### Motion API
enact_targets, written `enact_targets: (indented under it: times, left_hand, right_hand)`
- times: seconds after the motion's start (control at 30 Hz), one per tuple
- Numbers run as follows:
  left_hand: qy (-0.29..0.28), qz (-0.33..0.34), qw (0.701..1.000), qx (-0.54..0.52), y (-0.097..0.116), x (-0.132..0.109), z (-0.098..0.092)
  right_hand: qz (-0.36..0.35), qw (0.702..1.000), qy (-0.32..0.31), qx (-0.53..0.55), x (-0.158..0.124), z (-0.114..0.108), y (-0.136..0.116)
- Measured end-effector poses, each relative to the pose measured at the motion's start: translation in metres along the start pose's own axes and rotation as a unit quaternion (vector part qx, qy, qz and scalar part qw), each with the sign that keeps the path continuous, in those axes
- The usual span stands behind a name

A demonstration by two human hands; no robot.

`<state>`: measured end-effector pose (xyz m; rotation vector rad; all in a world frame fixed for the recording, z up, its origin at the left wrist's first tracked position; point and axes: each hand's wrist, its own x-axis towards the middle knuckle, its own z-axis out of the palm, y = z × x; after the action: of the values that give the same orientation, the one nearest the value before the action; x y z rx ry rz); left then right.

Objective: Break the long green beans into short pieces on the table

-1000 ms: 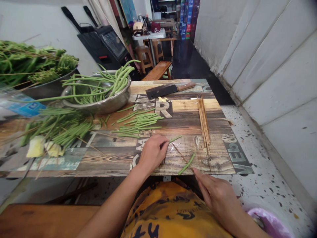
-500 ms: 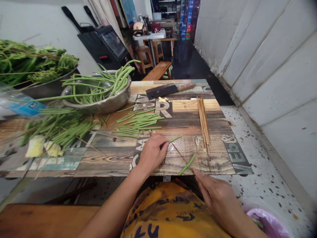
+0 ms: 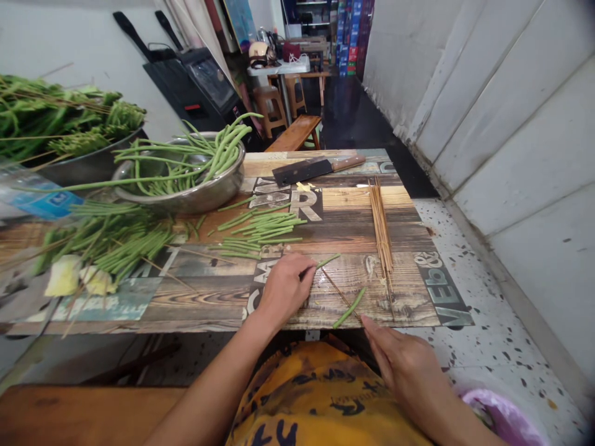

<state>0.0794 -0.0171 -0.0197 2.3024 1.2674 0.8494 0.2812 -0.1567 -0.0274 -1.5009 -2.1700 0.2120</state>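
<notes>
My left hand [image 3: 290,282] is closed on a short piece of green bean [image 3: 329,260], pressed low over the table. In my right hand [image 3: 400,356], at the table's front edge, the fingers pinch the near end of a thin bamboo skewer [image 3: 335,286]. A second cut bean [image 3: 349,308] sits across the skewer close to my right fingertips. The skewer's far tip meets or nearly meets the bean in my left hand; whether it has pierced it I cannot tell. Beyond my left hand lie several cut green beans [image 3: 263,228].
A bundle of skewers [image 3: 381,229] lies at the right. A cleaver [image 3: 320,168] rests at the back. Left are a metal bowl of long beans [image 3: 218,189], heaped skewered beans [image 3: 139,244], a plastic bottle [image 3: 41,198] and a basin of greens [image 3: 88,155]. A lined bin [image 3: 504,418] stands lower right.
Both hands, the skewer and the beans keep the same positions relative to the table. Only the view has shifted very slightly.
</notes>
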Motion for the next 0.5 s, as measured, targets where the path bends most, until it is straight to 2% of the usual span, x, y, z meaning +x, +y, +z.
enact_targets:
  times: [0.5]
  left_hand:
    - [-0.001, 0.038, 0.999, 0.004, -0.0014, 0.0009, 0.0003]
  right_hand:
    - [-0.011, 0.999, -0.032, -0.026, 0.0078, -0.0060, -0.0040]
